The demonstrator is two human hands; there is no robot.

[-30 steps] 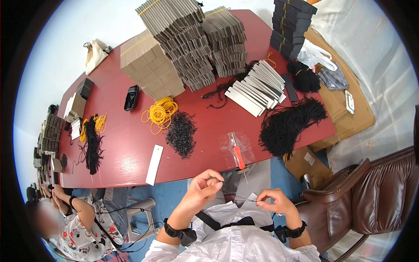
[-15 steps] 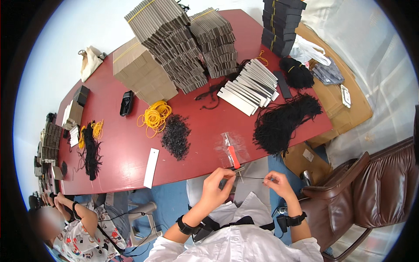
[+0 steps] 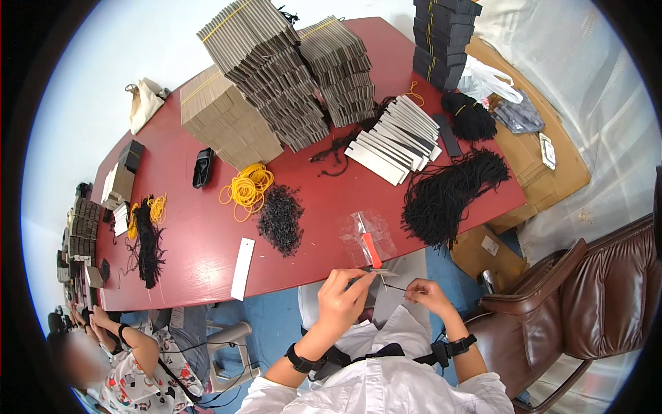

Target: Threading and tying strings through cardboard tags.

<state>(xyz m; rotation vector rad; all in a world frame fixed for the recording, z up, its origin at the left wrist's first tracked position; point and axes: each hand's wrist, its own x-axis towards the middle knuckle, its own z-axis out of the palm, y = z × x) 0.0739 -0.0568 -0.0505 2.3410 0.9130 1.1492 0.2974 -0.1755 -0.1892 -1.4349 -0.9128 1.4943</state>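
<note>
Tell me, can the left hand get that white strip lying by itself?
Probably yes: the white strip lies uncovered on the red table, and nothing stands between it and the left hand.

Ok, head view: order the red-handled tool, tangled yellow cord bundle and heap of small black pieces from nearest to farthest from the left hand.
From the left hand:
1. Red-handled tool: ahead, slightly right.
2. Black heap: ahead, left.
3. Yellow cord bundle: farther ahead, left.
</note>
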